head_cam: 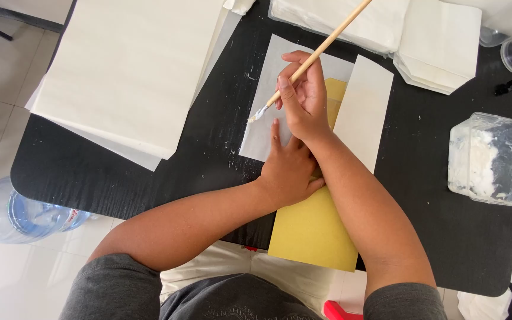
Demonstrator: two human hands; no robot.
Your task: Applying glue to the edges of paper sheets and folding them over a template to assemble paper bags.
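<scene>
Fingers (284,89) grip brush (310,61); left hand (288,169) flattens paper (263,127).

Craft workroom; paper stacks (131,71), paste tub (484,159).

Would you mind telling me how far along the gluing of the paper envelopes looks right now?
Done: a pile of folded white envelopes lies at the far edge. In hand: the right hand brushes paste with the brush onto a flap, while the left hand presses the yellow sheet. Left: a large stack of white sheets.
</scene>
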